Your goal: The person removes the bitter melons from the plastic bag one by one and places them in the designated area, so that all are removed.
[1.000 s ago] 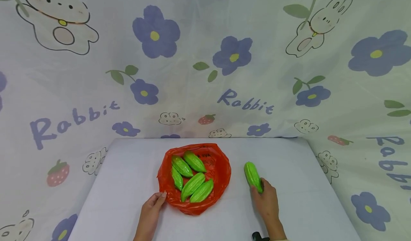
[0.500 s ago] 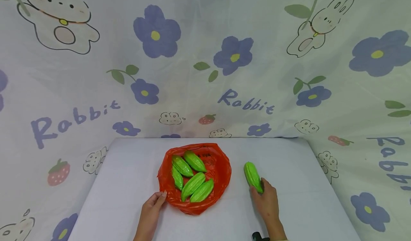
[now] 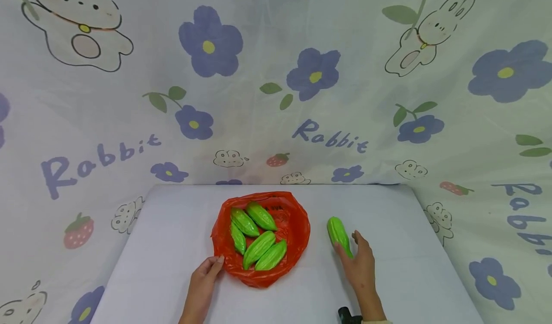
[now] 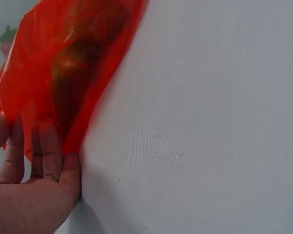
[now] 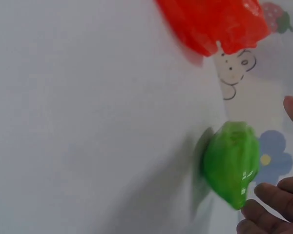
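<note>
A red plastic bag (image 3: 297,252) lies with its mouth spread wide, holding several glossy green ridged gourds (image 3: 259,247). My left hand (image 3: 203,281) pinches its near left rim between thumb and fingers. The left wrist view shows the fingers (image 4: 51,151) against the thin plastic, with a dark shape showing through. A single green gourd (image 3: 338,233) lies on the table to the bag's right. My right hand (image 3: 360,266) is just at its near end, thumb and fingers spread apart. In the right wrist view this gourd (image 5: 230,163) stands clear of the thumb, its pointed tip near the fingertips.
The white table (image 3: 409,276) reaches back to a hanging cloth (image 3: 258,98) printed with rabbits and flowers, which also runs along both sides. A black device (image 3: 347,315) sits at my right wrist near the bottom edge.
My right hand has loosened its grip on the single gourd, its fingers spreading away to the right. The gourd stays in place, and my left hand keeps holding the bag's rim.
</note>
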The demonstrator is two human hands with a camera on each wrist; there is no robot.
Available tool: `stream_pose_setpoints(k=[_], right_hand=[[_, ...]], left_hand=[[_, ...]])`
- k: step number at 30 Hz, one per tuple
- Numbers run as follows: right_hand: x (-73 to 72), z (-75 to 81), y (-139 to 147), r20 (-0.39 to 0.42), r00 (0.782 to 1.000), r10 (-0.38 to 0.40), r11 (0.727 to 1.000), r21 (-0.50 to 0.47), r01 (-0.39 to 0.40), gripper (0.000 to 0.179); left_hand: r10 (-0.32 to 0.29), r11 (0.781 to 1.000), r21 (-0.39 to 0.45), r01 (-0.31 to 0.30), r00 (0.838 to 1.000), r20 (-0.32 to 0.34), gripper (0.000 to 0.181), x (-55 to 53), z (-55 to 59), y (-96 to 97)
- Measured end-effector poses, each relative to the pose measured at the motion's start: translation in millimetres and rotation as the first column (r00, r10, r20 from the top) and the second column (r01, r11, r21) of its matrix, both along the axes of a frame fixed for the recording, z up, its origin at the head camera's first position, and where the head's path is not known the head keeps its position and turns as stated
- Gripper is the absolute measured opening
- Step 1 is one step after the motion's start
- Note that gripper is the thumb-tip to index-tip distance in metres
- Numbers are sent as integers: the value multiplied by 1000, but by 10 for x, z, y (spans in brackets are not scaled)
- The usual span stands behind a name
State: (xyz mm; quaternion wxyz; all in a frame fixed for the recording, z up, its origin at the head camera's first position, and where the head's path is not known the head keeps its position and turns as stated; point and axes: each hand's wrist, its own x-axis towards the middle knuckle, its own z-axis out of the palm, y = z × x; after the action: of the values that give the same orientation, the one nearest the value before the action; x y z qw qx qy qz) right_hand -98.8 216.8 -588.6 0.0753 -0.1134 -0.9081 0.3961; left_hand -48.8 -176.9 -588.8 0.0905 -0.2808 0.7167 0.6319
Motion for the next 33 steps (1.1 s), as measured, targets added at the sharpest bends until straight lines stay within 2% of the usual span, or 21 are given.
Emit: stream_pose_setpoints(k=[7, 11, 13, 16, 21, 25, 28, 33], right_hand=[[-23, 221, -92, -90, 994, 67, 997, -29, -70, 78], [-58, 414, -200, -129, 980, 151, 989, 23, -149, 77], [-79, 543, -277, -157, 965, 211, 977, 60, -204, 75], [-113, 706, -395, -230, 928, 294, 955, 115, -274, 74], [-166, 822, -620, -299, 864, 405, 912, 203, -357, 76], [-187, 823, -816, -253, 832, 494, 866, 231, -444, 74], [-202, 792, -931, -160, 809, 565, 819, 223, -528, 71], [-246, 688, -1043, -10, 754, 657, 736, 225, -639, 65]], left_hand=[[-6, 1000, -27, 5, 1000, -12, 50, 15, 6, -4], [-3, 1000, -29, 3, 1000, -4, 52, 23, -4, 6], [4, 1000, -31, -4, 1000, -2, 52, 26, -6, 13], [17, 999, -34, -17, 1000, -7, 50, 26, -1, 23], [13, 999, -51, -15, 1000, -28, 48, 20, 25, 11], [-1, 997, -72, -2, 999, -33, 47, 6, 37, 1], [-10, 997, -76, 6, 999, -49, 46, -4, 39, 10], [-10, 998, -67, 6, 998, -57, 44, -1, 26, 40]])
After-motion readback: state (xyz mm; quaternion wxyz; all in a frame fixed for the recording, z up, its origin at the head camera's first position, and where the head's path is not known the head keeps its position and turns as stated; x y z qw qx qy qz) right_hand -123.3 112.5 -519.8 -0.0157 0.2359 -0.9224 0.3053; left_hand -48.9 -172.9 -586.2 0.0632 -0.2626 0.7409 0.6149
